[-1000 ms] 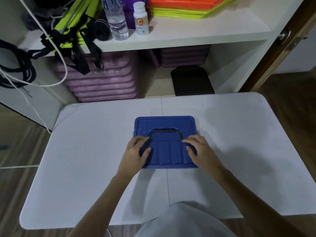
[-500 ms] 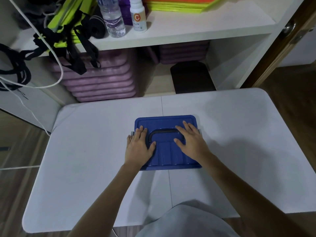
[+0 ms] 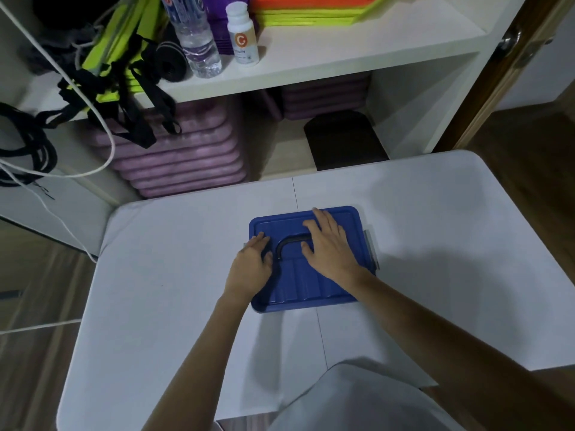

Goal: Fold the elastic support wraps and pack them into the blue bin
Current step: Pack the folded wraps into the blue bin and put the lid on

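Observation:
The blue bin [image 3: 311, 290] sits in the middle of the white table [image 3: 174, 275] with its ribbed blue lid on and a black carry handle [image 3: 289, 244] lying flat in the lid. My left hand [image 3: 252, 265] rests flat on the lid's left edge, fingers together, thumb near the handle. My right hand [image 3: 329, 247] lies flat on the lid's right half with fingers spread toward the far edge, covering the handle's right end. Neither hand grips anything. No elastic support wraps show on the table; the bin's inside is hidden by the lid.
A white shelf unit [image 3: 342, 54] stands behind the table with a water bottle [image 3: 196, 35], a white pill bottle [image 3: 242, 35], neon-yellow and black straps [image 3: 118, 66] and orange and yellow mats [image 3: 308, 10]. Purple mats [image 3: 186, 157] are stacked below. A door [image 3: 513, 57] is at right.
Both hands slid from the lid's near part toward its far side; the right hand reached furthest, to the far edge. The bin stayed in place while the head camera shifted.

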